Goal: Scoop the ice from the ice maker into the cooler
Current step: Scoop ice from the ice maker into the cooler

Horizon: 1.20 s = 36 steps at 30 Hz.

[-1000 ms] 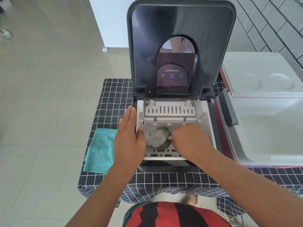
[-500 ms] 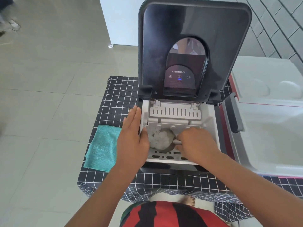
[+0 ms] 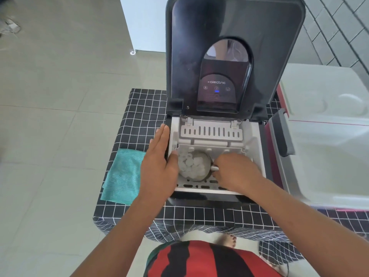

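Little has shifted: your right hand stays clamped on the scoop, ice heaped, centre frame; left hand, fingers together, flat, steadies the ice maker; cooler right.

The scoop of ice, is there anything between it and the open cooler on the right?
The scoop, held by the right hand, sits low in the ice maker's basket. Between it and the cooler stand the ice maker's right wall and the cooler's raised grey handle. It would need lifting over both.
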Tool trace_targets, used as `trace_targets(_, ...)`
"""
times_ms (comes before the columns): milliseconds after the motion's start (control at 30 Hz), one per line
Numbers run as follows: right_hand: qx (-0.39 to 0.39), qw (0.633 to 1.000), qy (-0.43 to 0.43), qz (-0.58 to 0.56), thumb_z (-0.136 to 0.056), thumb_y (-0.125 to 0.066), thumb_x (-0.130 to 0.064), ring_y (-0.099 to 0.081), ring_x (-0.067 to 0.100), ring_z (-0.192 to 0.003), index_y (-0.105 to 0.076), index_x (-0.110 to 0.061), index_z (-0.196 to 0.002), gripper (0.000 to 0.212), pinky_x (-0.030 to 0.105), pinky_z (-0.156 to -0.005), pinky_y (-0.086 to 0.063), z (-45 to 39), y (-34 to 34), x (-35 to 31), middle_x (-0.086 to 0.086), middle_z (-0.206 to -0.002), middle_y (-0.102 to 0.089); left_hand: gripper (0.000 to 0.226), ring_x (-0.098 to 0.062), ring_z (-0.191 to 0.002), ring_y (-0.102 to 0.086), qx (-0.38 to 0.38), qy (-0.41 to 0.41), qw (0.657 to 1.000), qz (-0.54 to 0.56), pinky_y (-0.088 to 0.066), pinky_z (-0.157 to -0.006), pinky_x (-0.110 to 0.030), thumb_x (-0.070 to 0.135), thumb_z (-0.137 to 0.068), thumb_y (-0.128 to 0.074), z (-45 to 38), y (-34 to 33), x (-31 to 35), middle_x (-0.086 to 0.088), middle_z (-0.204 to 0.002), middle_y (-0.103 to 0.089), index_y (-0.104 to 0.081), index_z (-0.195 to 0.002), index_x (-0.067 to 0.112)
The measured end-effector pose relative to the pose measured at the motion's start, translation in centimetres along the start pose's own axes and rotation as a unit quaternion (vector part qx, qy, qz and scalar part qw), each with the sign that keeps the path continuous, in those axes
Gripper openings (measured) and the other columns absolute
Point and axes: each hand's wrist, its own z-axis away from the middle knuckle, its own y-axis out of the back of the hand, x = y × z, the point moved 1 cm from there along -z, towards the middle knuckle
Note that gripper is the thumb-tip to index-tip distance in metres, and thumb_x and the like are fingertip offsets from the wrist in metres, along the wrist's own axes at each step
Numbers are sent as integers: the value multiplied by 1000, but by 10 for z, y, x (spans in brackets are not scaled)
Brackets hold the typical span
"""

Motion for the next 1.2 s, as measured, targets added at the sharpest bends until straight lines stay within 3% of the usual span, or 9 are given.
trace_targets(67, 29, 1000, -6, 8, -83, -57, -19, -50, 20, -61, -40, -20, -62, 27, 27, -52, -35, 0, 2, 2, -2, -64, -45, 64, 9, -141, -21, -2, 3, 1000, 0, -19, -110, -13, 27, -88, -45, 0, 1, 0, 20, -156, -29, -31, -150, 29)
trace_targets(167, 52, 999, -15, -2, -78, -60, -20, -58, 21, -64, -59, -19, -70, 8, 26, -53, -41, 1, 5, 7, 0, -67, -58, 63, 9, -141, -20, -3, 3, 1000, 1, -21, -112, -19, 30, -89, -44, 0, 0, 1, 21, -156, -28, -31, -151, 30)
trace_targets(300, 80, 997, 9, -8, -75, -59, -28, -49, 19, -58, -46, -22, -63, 18, 26, -51, -37, 3, 9, 11, -5, -58, -41, 54, 9, -141, -21, 5, 5, 1000, 27, -24, -119, -31, 28, -96, -38, 2, -1, 1, 20, -155, -30, -34, -150, 27)
trace_targets(400, 93, 995, 44, 7, -74, -53, -32, -51, 18, -56, -51, -21, -64, 15, 26, -49, -39, 4, 18, 16, -5, -56, -45, 50, 8, -141, -23, 4, 6, 999, 40, -25, -119, -36, 21, -100, -38, 2, 0, 0, 20, -154, -32, -35, -150, 27)
trace_targets(633, 112, 989, 49, -77, -67, -52, -37, -46, 12, -46, -38, -24, -45, 29, 22, -44, -29, 13, 35, 37, -2, -45, -45, 49, 7, -141, -24, 7, 18, 999, 49, -25, -119, -37, 16, -102, -38, 3, -1, 0, 22, -153, -32, -35, -148, 32)
trace_targets(800, 140, 983, 59, -100, -69, -58, -37, -48, 5, -66, -65, -29, -65, 12, 27, -56, -46, 16, 39, 40, -5, -70, -48, 47, 8, -141, -24, 7, 9, 999, 42, -25, -119, -35, 14, -103, -38, 2, -1, 2, 22, -154, -32, -38, -147, 31)
trace_targets(900, 138, 981, 62, -118, -69, -61, -34, -46, 4, -69, -69, -28, -68, 10, 27, -59, -46, 17, 38, 42, -9, -71, -46, 46, 7, -141, -24, 10, 4, 999, 30, -25, -119, -32, 15, -103, -38, 2, 0, 2, 21, -154, -32, -39, -147, 29)
trace_targets(1067, 119, 976, 66, -168, -68, -64, -28, -47, 11, -78, -40, -39, -45, 35, 32, -68, -47, 17, 45, 45, -11, -60, -43, 47, 8, -141, -23, 5, 1, 1000, 2, -23, -119, -29, 17, -102, -38, 1, 0, 3, 21, -155, -30, -38, -148, 30)
trace_targets(1200, 111, 977, 68, -169, -71, -65, -28, -47, 11, -77, -45, -35, -45, 33, 37, -72, -49, 12, 48, 38, -5, -57, -49, 47, 8, -141, -22, 7, 0, 1000, 6, -23, -119, -29, 16, -102, -39, 1, 0, 3, 20, -155, -30, -39, -148, 28)
